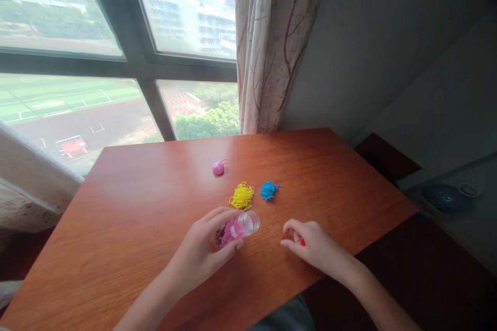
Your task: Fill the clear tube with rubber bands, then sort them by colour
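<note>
The table (155,181) bore 1 yellow heap of strands (242,196), 1 blue heap of strands (268,191) just to its right, and 1 pink round object (218,167) farther back. 2 hands were in view. The left hand (204,240) was wrapped around 1 clear jar (233,231), which lay tilted above the table near the yellow heap, mouth to the right, pink contents showing inside. The right hand (310,243), apart from the jar, was loosely curled around a red piece (302,241), mostly hidden, with a small gap between thumb and forefinger.
</note>
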`<act>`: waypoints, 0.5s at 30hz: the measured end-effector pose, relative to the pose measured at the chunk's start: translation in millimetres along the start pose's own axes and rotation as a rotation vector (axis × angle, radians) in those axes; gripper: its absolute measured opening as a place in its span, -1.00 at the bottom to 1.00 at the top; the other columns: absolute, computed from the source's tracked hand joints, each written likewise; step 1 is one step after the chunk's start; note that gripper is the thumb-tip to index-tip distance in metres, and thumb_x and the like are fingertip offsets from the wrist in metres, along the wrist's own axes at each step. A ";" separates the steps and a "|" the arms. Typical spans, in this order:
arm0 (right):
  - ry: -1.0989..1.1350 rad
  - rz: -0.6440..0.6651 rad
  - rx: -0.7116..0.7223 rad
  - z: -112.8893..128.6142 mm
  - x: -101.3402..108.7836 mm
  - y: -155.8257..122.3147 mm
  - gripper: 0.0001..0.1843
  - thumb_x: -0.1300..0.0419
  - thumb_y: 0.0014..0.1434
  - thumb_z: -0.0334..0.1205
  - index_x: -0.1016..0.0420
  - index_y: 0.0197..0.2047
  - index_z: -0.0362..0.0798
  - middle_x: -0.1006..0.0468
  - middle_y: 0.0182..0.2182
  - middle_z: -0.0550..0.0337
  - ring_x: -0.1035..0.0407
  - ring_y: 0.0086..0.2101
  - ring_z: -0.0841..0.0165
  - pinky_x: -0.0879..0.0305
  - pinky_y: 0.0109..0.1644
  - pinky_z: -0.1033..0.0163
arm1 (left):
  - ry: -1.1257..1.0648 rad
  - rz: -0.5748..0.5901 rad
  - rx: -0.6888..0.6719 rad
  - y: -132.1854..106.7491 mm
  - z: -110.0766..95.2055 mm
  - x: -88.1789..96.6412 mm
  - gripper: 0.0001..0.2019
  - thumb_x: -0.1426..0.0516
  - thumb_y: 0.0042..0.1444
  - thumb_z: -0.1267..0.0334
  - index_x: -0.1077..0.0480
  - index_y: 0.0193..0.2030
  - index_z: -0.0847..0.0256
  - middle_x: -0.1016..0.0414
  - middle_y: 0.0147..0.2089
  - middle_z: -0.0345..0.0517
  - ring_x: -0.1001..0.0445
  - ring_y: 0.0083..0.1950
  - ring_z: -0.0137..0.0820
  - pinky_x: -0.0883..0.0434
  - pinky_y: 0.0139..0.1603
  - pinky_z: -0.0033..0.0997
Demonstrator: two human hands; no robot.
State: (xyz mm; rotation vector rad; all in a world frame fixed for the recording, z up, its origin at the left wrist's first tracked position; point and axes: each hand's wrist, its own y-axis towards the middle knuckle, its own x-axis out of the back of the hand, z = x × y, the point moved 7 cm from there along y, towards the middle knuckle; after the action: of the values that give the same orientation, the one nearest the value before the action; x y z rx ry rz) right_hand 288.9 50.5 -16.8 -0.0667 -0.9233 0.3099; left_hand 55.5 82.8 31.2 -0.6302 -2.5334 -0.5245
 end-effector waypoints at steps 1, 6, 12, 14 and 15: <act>-0.072 0.024 -0.005 0.2 -2.4 -1.7 -0.91 -0.23 0.17 -0.22 -0.45 -0.25 -0.02 -0.46 -0.54 0.30 -0.33 -0.50 0.40 -0.06 -0.40 0.34 | 0.003 -0.002 -0.002 -0.1 0.3 -0.3 -0.67 -0.19 0.17 0.30 -0.38 0.09 0.08 -0.50 0.03 -0.10 -0.50 -0.01 -0.34 -0.42 0.02 -0.44; -0.177 -0.014 -0.005 3.4 -8.6 7.5 -0.92 -0.13 0.15 -0.37 -0.40 -0.37 -0.03 -0.44 -0.54 0.26 -0.30 -0.50 0.41 0.00 -0.40 0.32 | 0.015 -0.019 -0.007 -1.5 2.0 0.3 -0.66 -0.20 0.16 0.32 -0.39 0.08 0.07 -0.51 0.03 -0.11 -0.50 0.00 -0.34 -0.42 0.02 -0.45; 1.018 0.094 -0.017 18.1 -23.2 26.9 -0.79 -0.13 0.21 -0.14 -0.18 -0.39 0.01 -0.08 -0.70 0.50 0.14 -0.68 0.54 0.19 -0.63 0.43 | -0.025 0.006 -0.020 -1.4 0.5 -2.6 -0.66 -0.19 0.17 0.32 -0.38 0.10 0.07 -0.50 0.05 -0.08 -0.50 0.03 -0.31 -0.42 0.05 -0.41; 1.478 0.151 0.033 32.7 -24.7 34.8 -0.78 -0.13 0.22 -0.10 -0.15 -0.34 0.03 0.01 -0.71 0.54 0.26 -0.69 0.54 0.27 -0.67 0.47 | -0.026 0.017 -0.016 -0.7 -0.6 -4.1 -0.66 -0.19 0.17 0.30 -0.39 0.10 0.10 -0.51 0.04 -0.04 -0.50 0.03 -0.28 -0.43 0.05 -0.38; 1.653 0.158 0.067 39.5 -24.1 39.7 -0.79 -0.14 0.22 -0.12 -0.16 -0.32 0.03 0.02 -0.70 0.55 0.27 -0.69 0.54 0.27 -0.68 0.49 | -0.024 0.023 -0.012 -0.2 -1.1 -4.7 -0.66 -0.19 0.17 0.29 -0.40 0.09 0.11 -0.51 0.04 -0.03 -0.50 0.03 -0.27 -0.43 0.05 -0.37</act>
State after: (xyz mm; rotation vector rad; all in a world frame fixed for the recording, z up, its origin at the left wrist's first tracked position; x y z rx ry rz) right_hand 234.7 78.4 -19.1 -0.2797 0.7346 0.3134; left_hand 59.5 80.6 29.6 -0.6735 -2.5441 -0.5269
